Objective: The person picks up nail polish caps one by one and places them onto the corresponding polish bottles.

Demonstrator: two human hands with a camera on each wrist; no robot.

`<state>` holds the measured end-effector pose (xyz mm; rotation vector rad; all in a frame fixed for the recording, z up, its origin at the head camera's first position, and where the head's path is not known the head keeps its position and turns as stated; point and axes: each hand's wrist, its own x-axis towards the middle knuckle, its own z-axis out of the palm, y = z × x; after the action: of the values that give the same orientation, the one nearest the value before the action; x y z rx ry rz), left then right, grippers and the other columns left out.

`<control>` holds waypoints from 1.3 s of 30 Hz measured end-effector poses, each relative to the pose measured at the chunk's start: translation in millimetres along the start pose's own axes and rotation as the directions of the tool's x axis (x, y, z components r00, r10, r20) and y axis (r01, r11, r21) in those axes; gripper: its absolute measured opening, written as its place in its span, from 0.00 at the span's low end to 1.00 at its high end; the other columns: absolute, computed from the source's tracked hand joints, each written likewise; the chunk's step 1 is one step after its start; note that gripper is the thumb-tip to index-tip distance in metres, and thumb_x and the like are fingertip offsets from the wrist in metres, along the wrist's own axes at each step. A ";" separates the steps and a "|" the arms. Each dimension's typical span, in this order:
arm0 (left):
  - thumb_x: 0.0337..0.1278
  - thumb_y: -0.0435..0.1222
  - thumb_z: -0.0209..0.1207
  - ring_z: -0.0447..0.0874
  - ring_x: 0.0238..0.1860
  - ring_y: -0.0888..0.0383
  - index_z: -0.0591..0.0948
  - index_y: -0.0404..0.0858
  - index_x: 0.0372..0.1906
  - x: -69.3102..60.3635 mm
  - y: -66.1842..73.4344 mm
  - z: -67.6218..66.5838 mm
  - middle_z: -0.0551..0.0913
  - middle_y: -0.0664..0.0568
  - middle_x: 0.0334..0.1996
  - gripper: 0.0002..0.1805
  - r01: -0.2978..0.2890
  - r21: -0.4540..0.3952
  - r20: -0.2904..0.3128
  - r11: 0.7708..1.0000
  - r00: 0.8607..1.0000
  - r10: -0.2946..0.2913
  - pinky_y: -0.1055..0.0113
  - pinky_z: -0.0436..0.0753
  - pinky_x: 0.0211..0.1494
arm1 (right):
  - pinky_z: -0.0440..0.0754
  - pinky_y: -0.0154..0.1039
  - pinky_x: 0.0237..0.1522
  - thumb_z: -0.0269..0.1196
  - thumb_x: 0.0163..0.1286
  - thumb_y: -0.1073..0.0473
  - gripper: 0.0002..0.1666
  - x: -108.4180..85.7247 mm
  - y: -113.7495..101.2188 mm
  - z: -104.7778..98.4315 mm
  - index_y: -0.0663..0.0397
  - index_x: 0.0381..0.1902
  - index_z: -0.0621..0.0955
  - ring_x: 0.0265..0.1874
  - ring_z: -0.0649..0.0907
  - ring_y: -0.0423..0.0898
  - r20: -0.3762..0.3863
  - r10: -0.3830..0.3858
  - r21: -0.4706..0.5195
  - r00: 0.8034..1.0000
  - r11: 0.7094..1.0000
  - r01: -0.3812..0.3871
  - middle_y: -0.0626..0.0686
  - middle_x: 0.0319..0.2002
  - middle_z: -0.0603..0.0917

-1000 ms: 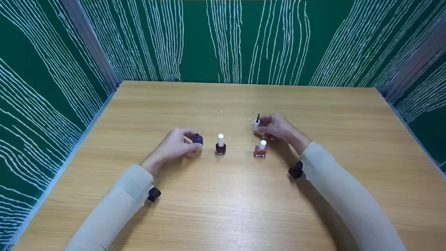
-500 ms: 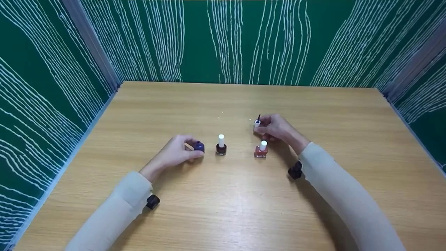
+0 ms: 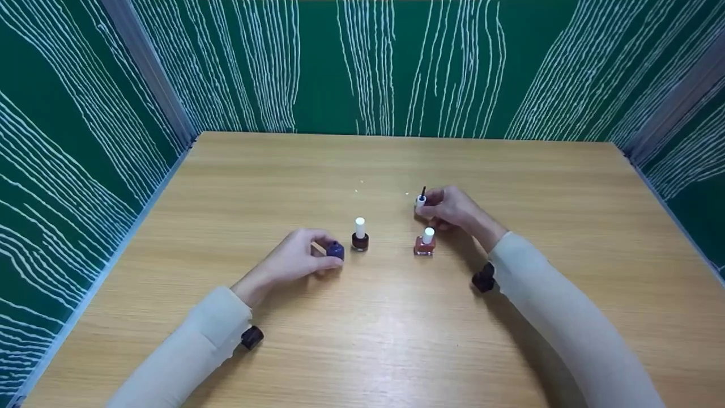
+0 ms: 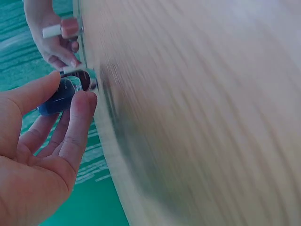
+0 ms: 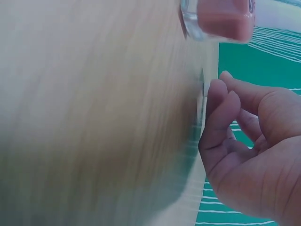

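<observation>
Inside my left hand [image 3: 291,258]: uncapped blue bottle [image 3: 336,251]
I had it pinched neck-up, dark bottle [image 3: 360,242] just beyond, right hand [image 3: 450,205] pinching the white cap [image 3: 420,203], brush [image 3: 423,191] up. Positioning step, I figured from afar; next move called for a level grip.

Red nail polish bottle [image 5: 225,20] cut off by top edge, right wrist view. White brush cap [image 3: 420,202] partly covered by right grip [image 3: 450,207]. Lettering [image 4: 68,86] on blue bottle [image 4: 55,102] cannot be read. White specks [image 3: 406,194] too small to be identified.
</observation>
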<state>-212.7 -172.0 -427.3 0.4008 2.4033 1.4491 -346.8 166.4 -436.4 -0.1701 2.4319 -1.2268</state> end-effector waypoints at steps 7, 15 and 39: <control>0.58 0.33 0.72 0.87 0.34 0.43 0.84 0.36 0.51 -0.3 11.9 16.8 0.82 0.45 0.44 0.16 -0.026 -0.017 0.043 1.000 0.999 0.027 0.53 0.87 0.40 | 0.84 0.38 0.34 0.68 0.71 0.55 0.18 -12.2 5.5 -12.7 0.55 0.55 0.81 0.34 0.82 0.50 -0.038 0.015 0.037 0.999 0.999 -0.013 0.59 0.41 0.83; 0.58 0.32 0.71 0.88 0.35 0.42 0.83 0.35 0.51 -1.3 18.6 38.7 0.81 0.46 0.45 0.16 -0.048 -0.060 0.115 0.997 0.992 0.054 0.52 0.87 0.38 | 0.86 0.43 0.41 0.70 0.69 0.54 0.21 -41.5 9.8 -28.8 0.57 0.55 0.80 0.38 0.84 0.54 -0.015 0.008 0.032 1.000 0.999 -0.007 0.60 0.49 0.81; 0.57 0.34 0.73 0.88 0.38 0.59 0.86 0.41 0.47 13.0 46.4 75.2 0.83 0.55 0.42 0.13 -0.157 0.044 0.190 0.987 0.971 0.146 0.66 0.86 0.41 | 0.87 0.47 0.35 0.71 0.67 0.47 0.25 -151.1 41.7 -53.0 0.60 0.47 0.75 0.35 0.86 0.60 0.050 -0.133 -0.025 0.990 0.991 0.135 0.64 0.45 0.84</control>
<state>-190.9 -85.6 -420.8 0.7159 2.3119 1.3379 -228.2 274.3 -395.6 -0.3724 2.4307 -1.2301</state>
